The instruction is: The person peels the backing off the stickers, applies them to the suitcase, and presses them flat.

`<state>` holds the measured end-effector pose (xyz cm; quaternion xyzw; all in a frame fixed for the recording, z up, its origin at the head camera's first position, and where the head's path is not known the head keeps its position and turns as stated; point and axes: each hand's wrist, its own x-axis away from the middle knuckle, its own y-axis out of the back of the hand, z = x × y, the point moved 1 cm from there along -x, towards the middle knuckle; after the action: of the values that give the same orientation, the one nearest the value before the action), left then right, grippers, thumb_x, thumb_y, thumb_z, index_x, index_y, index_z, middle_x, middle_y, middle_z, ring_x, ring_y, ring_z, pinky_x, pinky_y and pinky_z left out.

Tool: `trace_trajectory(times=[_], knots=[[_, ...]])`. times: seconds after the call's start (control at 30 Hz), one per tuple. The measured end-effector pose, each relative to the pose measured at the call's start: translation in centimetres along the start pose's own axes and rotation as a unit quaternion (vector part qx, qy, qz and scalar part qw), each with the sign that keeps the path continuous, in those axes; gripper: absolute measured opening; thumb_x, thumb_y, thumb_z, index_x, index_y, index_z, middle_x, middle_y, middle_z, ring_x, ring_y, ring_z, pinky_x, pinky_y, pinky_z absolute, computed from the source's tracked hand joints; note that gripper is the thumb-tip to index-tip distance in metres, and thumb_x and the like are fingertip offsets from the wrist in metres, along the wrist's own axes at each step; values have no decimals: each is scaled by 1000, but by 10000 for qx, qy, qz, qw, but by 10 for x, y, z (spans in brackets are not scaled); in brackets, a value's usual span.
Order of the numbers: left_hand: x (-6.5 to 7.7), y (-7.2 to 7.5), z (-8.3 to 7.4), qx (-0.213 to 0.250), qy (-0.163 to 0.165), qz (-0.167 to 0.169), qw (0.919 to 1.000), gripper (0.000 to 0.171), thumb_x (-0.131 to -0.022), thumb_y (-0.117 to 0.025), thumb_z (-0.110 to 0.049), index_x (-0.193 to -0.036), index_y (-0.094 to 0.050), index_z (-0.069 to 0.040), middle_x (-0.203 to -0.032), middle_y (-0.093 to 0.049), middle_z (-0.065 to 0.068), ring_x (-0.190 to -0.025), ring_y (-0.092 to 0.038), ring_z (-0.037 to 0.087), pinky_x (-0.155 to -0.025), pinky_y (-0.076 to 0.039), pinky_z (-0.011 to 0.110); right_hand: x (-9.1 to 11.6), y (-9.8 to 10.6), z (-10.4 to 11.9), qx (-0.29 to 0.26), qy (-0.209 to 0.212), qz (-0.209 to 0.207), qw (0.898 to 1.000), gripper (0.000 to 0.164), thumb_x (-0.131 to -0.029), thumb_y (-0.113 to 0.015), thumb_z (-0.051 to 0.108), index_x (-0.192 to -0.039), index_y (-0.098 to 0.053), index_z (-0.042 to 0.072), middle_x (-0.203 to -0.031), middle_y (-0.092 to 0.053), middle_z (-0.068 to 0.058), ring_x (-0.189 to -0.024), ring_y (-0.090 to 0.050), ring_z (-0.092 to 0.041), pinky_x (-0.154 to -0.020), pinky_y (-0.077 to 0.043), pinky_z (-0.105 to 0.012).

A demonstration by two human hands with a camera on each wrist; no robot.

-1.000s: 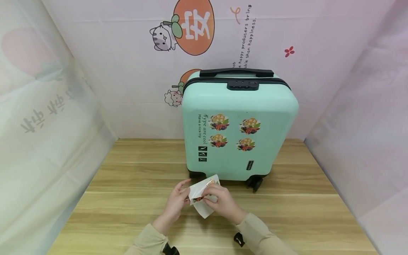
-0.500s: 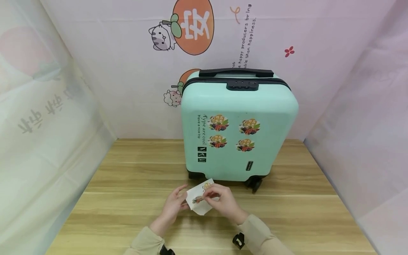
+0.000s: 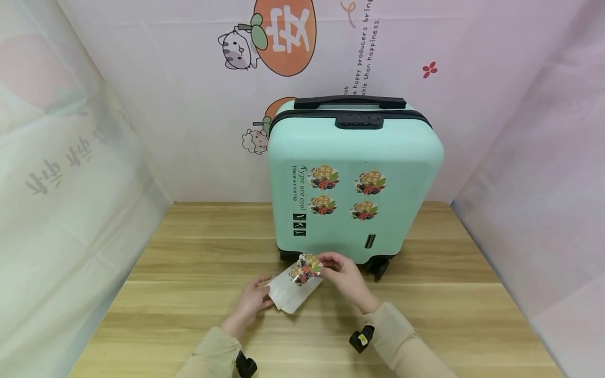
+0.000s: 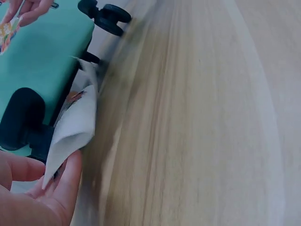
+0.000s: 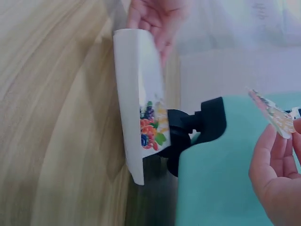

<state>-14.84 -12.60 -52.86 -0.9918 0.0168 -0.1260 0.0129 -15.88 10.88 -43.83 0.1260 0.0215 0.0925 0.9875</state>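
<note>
My left hand (image 3: 250, 302) pinches one end of a white sticker sheet (image 3: 292, 294) between thumb and fingers, low in front of the suitcase. A fruit-print sticker (image 5: 153, 127) shows on that sheet in the right wrist view. Between the thumb and fingers of my right hand (image 3: 347, 278) is a loose fruit sticker (image 5: 273, 113), held by its edge and apart from the sheet. The mint-green suitcase (image 3: 340, 239) stands upright behind both hands. Several matching stickers (image 3: 371, 183) are on its front, in two columns.
Black wheels (image 3: 376, 268) support the suitcase on the wooden table (image 3: 208, 252). Its black carry handle (image 3: 350, 102) is on top. Printed cloth (image 3: 189, 105) hangs at the back and both sides. Black wrist devices (image 3: 362, 338) are worn at the sleeves.
My right hand has pulled the sticker off the sheet and moved slightly right and up, towards the suitcase. My left hand keeps hold of the sheet and has shifted a little left.
</note>
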Motion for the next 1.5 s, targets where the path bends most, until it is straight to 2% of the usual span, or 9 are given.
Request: trace_trajectory(times=[0.2, 0.4, 0.57, 0.73, 0.83, 0.97, 1.2, 1.37, 1.5], knots=[[-5, 3, 4, -698, -140, 16, 9975, 37, -92, -48, 3, -127, -42, 16, -112, -55, 33, -87, -62, 20, -75, -57, 32, 0, 6, 3, -289, -245, 118, 9992, 30, -89, -55, 0, -119, -61, -1, -117, -60, -16, -101, -57, -22, -87, -51, -40], [-4, 2, -3, -1839, -575, -254, 9809, 37, -89, -54, -1, -124, -50, 11, -111, -60, 29, -87, -61, 23, -70, -53, 30, 1, 9, 2, -447, -315, 241, 9982, 31, -91, -53, 2, -122, -59, -2, -120, -58, -18, -99, -58, -20, -92, -50, -45], [-2, 2, -11, -2308, -873, -383, 9683, 39, -90, -54, -4, -125, -49, 11, -121, -55, 31, -107, -58, 40, -89, -50, 46, 2, 9, 0, -526, -338, 217, 9978, 31, -91, -52, 1, -121, -59, -5, -117, -60, -20, -97, -60, -18, -88, -53, -36], [5, -11, -31, -1953, -1656, -345, 9660, 34, -90, -55, 0, -121, -51, 12, -119, -56, 29, -109, -56, 42, -95, -47, 50, 5, 6, -2, -575, -364, 271, 9973, 32, -90, -52, 0, -120, -57, -7, -115, -60, -21, -94, -60, -17, -80, -53, -25], [10, -27, -47, -1618, -2173, -31, 9626, 29, -89, -56, 2, -117, -54, 11, -115, -59, 27, -105, -58, 39, -93, -48, 48, 7, 2, -4, -583, -369, 248, 9973, 31, -90, -51, -1, -119, -57, -8, -115, -60, -21, -94, -60, -17, -81, -54, -28], [17, -44, -65, -1415, -2478, 208, 9582, 25, -90, -57, 1, -115, -57, 7, -114, -61, 25, -103, -60, 36, -92, -49, 43, 9, -4, -5, -590, -330, 303, 9973, 30, -91, -50, 0, -118, -58, -9, -115, -60, -23, -94, -60, -19, -85, -54, -37], [25, -54, -74, -1448, -2515, 366, 9563, 23, -88, -62, -1, -110, -61, 5, -109, -63, 21, -97, -61, 32, -87, -52, 38, 13, -9, -4, -643, -240, 458, 9966, 26, -92, -51, 3, -114, -60, -8, -114, -59, -22, -98, -61, -28, -89, -51, -45], [22, -55, -70, -1325, -2456, 151, 9602, 24, -87, -63, 1, -110, -61, 4, -112, -58, 23, -103, -59, 35, -90, -49, 49, 14, -12, -5, -539, -195, 454, 9973, 24, -93, -52, 5, -112, -61, -6, -113, -56, -19, -91, -61, -20, -84, -53, -38], [30, -56, -78, -1349, -2349, 130, 9625, 19, -85, -61, 7, -105, -61, 9, -107, -59, 25, -97, -59, 34, -86, -54, 40, 14, -12, -4, -494, -196, 473, 9975, 23, -93, -52, 6, -111, -61, -7, -107, -59, -17, -85, -60, -12, -80, -53, -34]])
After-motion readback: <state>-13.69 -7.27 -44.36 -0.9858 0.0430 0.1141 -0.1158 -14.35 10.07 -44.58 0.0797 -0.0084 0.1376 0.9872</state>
